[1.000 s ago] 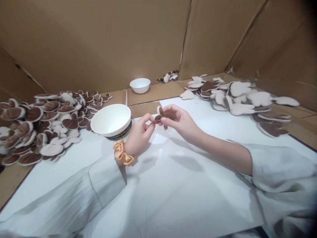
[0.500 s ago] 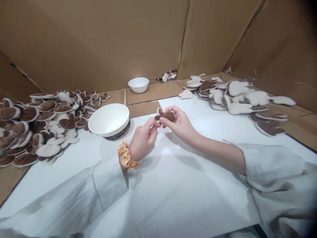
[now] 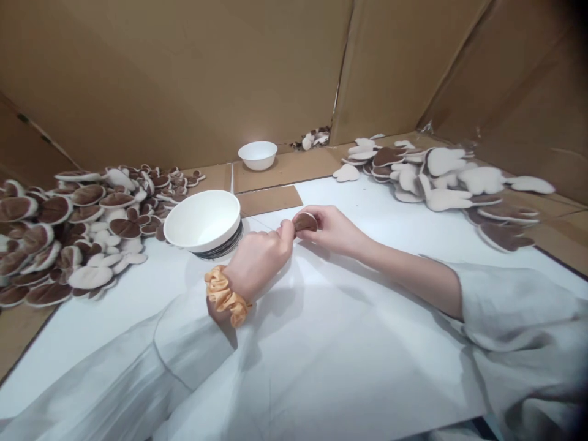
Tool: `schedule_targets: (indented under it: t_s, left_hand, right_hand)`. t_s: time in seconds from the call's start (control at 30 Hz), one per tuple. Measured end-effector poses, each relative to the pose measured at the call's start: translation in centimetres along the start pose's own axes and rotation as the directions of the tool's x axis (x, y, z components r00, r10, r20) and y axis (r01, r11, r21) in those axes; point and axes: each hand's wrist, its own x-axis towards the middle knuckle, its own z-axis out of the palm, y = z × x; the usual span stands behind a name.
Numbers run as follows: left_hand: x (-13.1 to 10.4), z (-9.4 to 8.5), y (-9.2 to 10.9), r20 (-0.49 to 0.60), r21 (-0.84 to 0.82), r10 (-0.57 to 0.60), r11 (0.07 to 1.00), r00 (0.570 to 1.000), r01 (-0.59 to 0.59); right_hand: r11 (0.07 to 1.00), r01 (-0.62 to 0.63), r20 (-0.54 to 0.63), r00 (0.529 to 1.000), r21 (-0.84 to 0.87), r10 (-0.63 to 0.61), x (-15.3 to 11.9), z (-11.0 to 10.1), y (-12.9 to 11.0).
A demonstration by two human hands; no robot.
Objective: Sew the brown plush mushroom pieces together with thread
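Note:
A brown fabric piece with a pale edge (image 3: 305,222) is held up between my two hands above the white table. My right hand (image 3: 337,229) pinches its right side between thumb and fingers. My left hand (image 3: 266,254) is closed at its left side, thumb and forefinger pressed against the piece; part of the piece is hidden behind those fingers. A yellow scrunchie (image 3: 226,295) circles my left wrist. Just left of my hands stands a large white bowl (image 3: 202,219), resting on a stack of thin dark rings (image 3: 223,246).
Brown and cream fabric pieces (image 3: 89,277) pile up at the left. A second pile of larger pieces (image 3: 443,162) lies at the right. Behind stand a small white bowl (image 3: 258,156) and a cardboard wall (image 3: 184,73); scraps (image 3: 315,139) lie at a gap there.
The fabric piece has been turned, so a rounded brown face now shows and its lobed end no longer does. My left hand has rolled over, its knuckles now facing up.

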Motion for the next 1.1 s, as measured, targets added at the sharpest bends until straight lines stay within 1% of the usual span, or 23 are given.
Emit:
schedule_targets:
  t_s: [0.07,0.13,0.2,0.33,0.4,0.47,0.53,0.6,0.67,0.77,0.83,0.9,0.93,1.03,1.1]
  left_hand:
    - [0.1,-0.6,-0.4,0.050,-0.013,0.016,1.000,0.999,-0.015]
    - [0.1,-0.9,-1.0,0.073,-0.096,0.025,0.995,0.997,-0.018]
    - [0.1,-1.0,-1.5,0.063,-0.202,-0.006,0.979,0.998,0.019]
    - [0.1,-1.0,-2.1,0.065,-0.427,-0.082,0.898,0.995,0.102]
    - [0.1,-1.1,-2.0,0.060,-0.515,-0.104,0.849,0.993,0.121]
    - [0.2,-1.2,-1.9,0.036,-0.578,-0.113,0.809,0.993,0.113]
    - [0.1,-1.3,-1.8,0.001,-0.613,-0.112,0.785,0.994,0.090]
    - [0.1,-1.3,-1.8,-0.036,-0.614,-0.118,0.786,0.992,0.072]
    - [0.1,-1.1,-1.9,-0.086,-0.586,-0.117,0.809,0.989,0.045]
    - [0.3,-0.4,-2.3,-0.179,-0.533,-0.076,0.846,0.981,-0.032]
    - [0.6,0.0,-2.8,-0.226,-0.544,-0.058,0.836,0.972,-0.077]
    - [0.9,0.4,-3.5,-0.231,-0.609,-0.066,0.788,0.971,-0.091]
    - [1.1,0.4,-3.8,-0.209,-0.659,-0.068,0.747,0.976,-0.089]
    - [1.5,0.5,-4.7,-0.094,-0.823,-0.039,0.566,0.995,-0.055]
    - [1.6,0.5,-4.8,-0.034,-0.903,-0.034,0.429,0.999,-0.016]
  right_hand:
    - [0.999,0.004,0.025,1.000,-0.040,-0.003,-0.1,0.1,0.0]
    - [0.995,0.011,0.016,1.000,-0.101,-0.010,-0.1,0.0,-0.1]
    - [0.994,0.004,0.005,1.000,-0.111,-0.003,-0.1,0.0,-0.3]
    - [0.999,-0.040,-0.029,0.999,-0.024,0.039,-0.1,-0.1,-0.8]
    - [0.997,-0.076,-0.054,0.996,0.032,0.077,-0.1,-0.2,-0.9]
    - [0.995,-0.080,-0.073,0.994,0.062,0.085,-0.1,-0.2,-0.9]
    - [0.999,-0.039,-0.081,0.996,0.033,0.041,0.0,-0.2,-0.7]
    - [1.000,0.016,-0.066,0.998,-0.025,-0.017,0.0,-0.1,-0.6]
    - [0.996,0.048,-0.018,0.999,-0.069,-0.049,-0.1,0.0,-0.5]
    - [0.994,0.065,0.080,0.995,-0.092,-0.058,-0.4,0.1,-0.7]
    - [0.993,0.092,0.129,0.988,-0.068,-0.082,-0.7,0.2,-1.0]
    - [0.993,0.117,0.154,0.981,0.002,-0.116,-1.0,0.2,-1.5]
    - [0.991,0.126,0.160,0.978,0.048,-0.132,-1.2,0.3,-1.7]
    - [0.972,0.175,0.159,0.967,0.158,-0.200,-1.4,0.3,-2.3]
    - [0.957,0.222,0.116,0.962,0.184,-0.246,-1.4,0.4,-2.5]
